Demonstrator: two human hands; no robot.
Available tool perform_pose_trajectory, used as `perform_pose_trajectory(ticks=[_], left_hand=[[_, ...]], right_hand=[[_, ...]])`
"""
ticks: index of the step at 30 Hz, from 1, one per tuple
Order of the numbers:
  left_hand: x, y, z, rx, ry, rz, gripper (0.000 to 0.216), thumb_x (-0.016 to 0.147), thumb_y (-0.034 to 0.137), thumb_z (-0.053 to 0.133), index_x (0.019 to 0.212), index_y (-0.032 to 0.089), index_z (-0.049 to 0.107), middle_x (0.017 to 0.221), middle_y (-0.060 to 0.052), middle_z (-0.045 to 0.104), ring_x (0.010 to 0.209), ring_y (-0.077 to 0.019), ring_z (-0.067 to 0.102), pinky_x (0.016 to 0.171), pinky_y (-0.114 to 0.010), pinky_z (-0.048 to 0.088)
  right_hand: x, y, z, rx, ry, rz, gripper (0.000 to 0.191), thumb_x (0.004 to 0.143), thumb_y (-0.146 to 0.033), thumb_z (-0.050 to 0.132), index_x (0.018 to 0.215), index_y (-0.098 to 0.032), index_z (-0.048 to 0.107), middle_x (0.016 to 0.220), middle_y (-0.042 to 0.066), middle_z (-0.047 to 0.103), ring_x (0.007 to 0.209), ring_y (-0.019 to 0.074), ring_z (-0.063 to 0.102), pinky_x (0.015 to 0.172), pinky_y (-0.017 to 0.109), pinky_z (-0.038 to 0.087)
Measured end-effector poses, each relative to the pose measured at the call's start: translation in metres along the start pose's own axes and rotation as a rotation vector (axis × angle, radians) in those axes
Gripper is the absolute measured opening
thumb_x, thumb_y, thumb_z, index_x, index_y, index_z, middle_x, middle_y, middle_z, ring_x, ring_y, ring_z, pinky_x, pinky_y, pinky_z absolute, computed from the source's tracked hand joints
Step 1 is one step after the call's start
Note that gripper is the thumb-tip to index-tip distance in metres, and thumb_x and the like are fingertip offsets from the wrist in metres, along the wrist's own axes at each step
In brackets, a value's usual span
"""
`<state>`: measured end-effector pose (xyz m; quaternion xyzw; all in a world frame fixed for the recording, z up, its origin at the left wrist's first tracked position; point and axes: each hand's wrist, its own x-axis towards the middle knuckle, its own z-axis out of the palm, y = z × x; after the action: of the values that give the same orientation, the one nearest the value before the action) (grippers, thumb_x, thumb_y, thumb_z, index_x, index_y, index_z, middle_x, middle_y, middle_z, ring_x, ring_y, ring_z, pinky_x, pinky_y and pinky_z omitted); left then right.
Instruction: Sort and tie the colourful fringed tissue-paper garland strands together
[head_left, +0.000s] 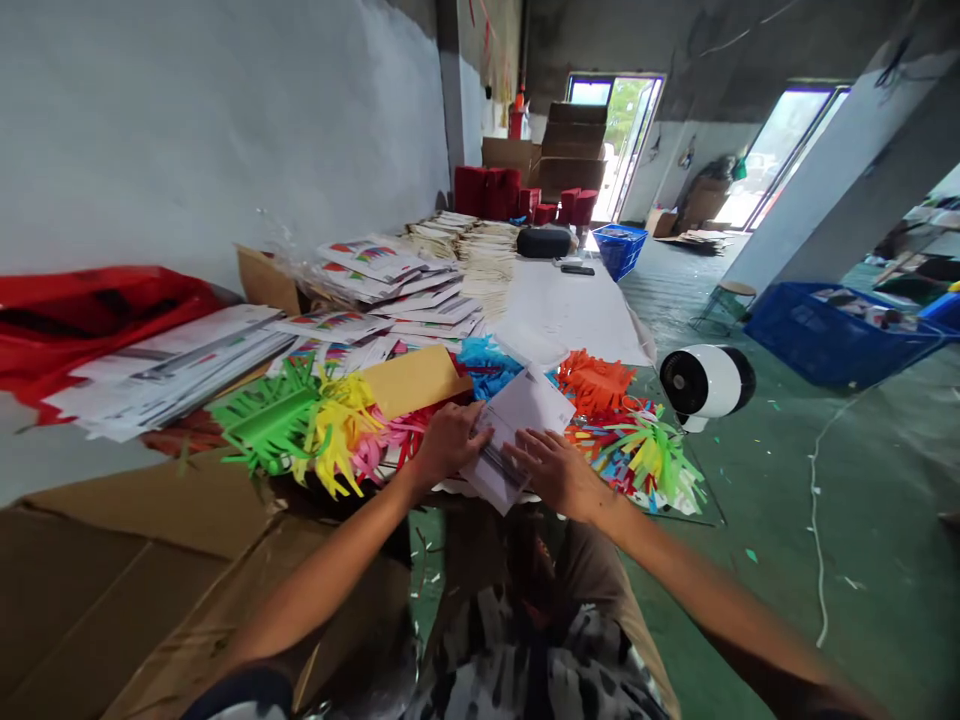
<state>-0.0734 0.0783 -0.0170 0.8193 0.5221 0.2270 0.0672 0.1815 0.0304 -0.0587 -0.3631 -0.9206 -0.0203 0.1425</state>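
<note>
A white printed paper packet [534,400], turned cornerwise, lies between my hands at the table's near edge. My left hand [448,440] pinches its left edge, with the fingers curled over it. My right hand [559,472] grips its lower right side, fingers spread across the paper and the thumb hidden. Left of the packet are a yellow-orange envelope [417,380], green fringed paper [274,415], yellow fringed paper [341,425] and pink strips. Blue fringed paper [487,368] sits behind it. To its right are orange fringed paper [596,380] and a multicoloured fringed bunch [652,450].
Stacks of printed white bags [420,290] and a flat paper pile [180,370] line the wall side. A white fan [705,382] stands right of the table. Cardboard [135,580] is at lower left. Blue crates [832,335] and a cable [816,520] are on the floor.
</note>
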Motion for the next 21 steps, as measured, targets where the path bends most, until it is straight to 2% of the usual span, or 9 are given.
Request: perform_pose_trajectory(ticks=[3,7,9,11,13,15,18,19,21], left_hand=[[0.004,0.001,-0.007,-0.111,0.011,-0.029,0.042,0.097,0.039,0.063,0.133,0.017,0.071,0.111,-0.013,0.08,0.103,-0.0282,0.074,0.093,-0.037,0.056],[0.009,-0.001,-0.034,-0.729,-0.154,-0.1,0.053,0.093,0.059,0.063,0.123,0.019,0.079,0.085,-0.009,0.078,0.074,-0.0237,0.072,0.069,-0.031,0.056],[0.009,0.003,-0.054,-0.894,-0.189,-0.035,0.056,0.089,0.059,0.07,0.128,0.021,0.078,0.098,-0.011,0.077,0.085,-0.0249,0.072,0.077,-0.034,0.058],[0.008,0.013,-0.074,-0.816,-0.088,0.088,0.058,0.082,0.055,0.08,0.132,0.025,0.076,0.12,-0.011,0.071,0.107,-0.0273,0.069,0.097,-0.039,0.056],[0.006,0.026,-0.089,-0.72,0.027,0.201,0.066,0.074,0.055,0.088,0.133,0.028,0.076,0.134,-0.012,0.064,0.128,-0.0318,0.06,0.112,-0.044,0.048],[0.002,0.041,-0.094,-0.799,-0.02,0.262,0.07,0.069,0.061,0.089,0.129,0.027,0.078,0.133,-0.014,0.067,0.132,-0.036,0.058,0.112,-0.047,0.048],[-0.006,0.06,-0.081,-1.089,-0.24,0.162,0.053,0.074,0.065,0.084,0.101,0.019,0.083,0.1,-0.013,0.076,0.097,-0.0327,0.072,0.083,-0.041,0.059],[-0.009,0.066,-0.072,-1.167,-0.254,0.078,0.049,0.075,0.063,0.084,0.093,0.017,0.082,0.088,-0.011,0.076,0.081,-0.028,0.072,0.071,-0.036,0.057],[-0.015,0.076,-0.053,-1.261,-0.167,-0.101,0.043,0.073,0.056,0.088,0.089,0.017,0.079,0.075,-0.006,0.073,0.062,-0.0195,0.065,0.057,-0.029,0.051]], right_hand=[[-0.008,-0.001,-0.001,0.065,0.107,0.019,0.068,0.093,-0.027,0.065,0.159,-0.02,0.049,0.159,0.021,0.053,0.147,0.038,0.05,0.12,0.062,0.04],[-0.024,0.002,-0.033,0.297,0.427,0.072,0.04,0.103,-0.033,0.053,0.139,-0.026,0.067,0.137,0.015,0.072,0.131,0.0323,0.066,0.109,0.055,0.052],[-0.03,0.003,-0.06,0.469,0.546,0.107,0.035,0.102,-0.039,0.055,0.132,-0.028,0.071,0.13,0.013,0.076,0.124,0.032,0.07,0.105,0.053,0.055],[-0.033,0.003,-0.087,0.599,0.593,0.239,0.027,0.097,-0.041,0.066,0.117,-0.028,0.076,0.117,0.01,0.08,0.108,0.0305,0.075,0.095,0.049,0.06],[-0.034,0.003,-0.107,0.715,0.564,0.392,0.023,0.089,-0.044,0.077,0.105,-0.027,0.079,0.102,0.007,0.081,0.091,0.028,0.075,0.084,0.044,0.062],[-0.031,0.002,-0.116,0.912,0.501,0.459,0.029,0.081,-0.047,0.084,0.099,-0.025,0.079,0.093,0.006,0.081,0.084,0.0268,0.075,0.078,0.042,0.062],[-0.025,-0.003,-0.113,1.252,0.479,0.485,0.042,0.071,-0.049,0.092,0.099,-0.023,0.077,0.091,0.005,0.08,0.081,0.0262,0.075,0.075,0.04,0.062],[-0.023,-0.006,-0.11,1.321,0.508,0.506,0.046,0.069,-0.049,0.092,0.102,-0.023,0.075,0.094,0.005,0.08,0.081,0.0256,0.075,0.074,0.039,0.062],[-0.02,-0.014,-0.102,1.385,0.587,0.557,0.056,0.069,-0.05,0.092,0.113,-0.024,0.07,0.102,0.006,0.08,0.082,0.024,0.074,0.074,0.037,0.061]])
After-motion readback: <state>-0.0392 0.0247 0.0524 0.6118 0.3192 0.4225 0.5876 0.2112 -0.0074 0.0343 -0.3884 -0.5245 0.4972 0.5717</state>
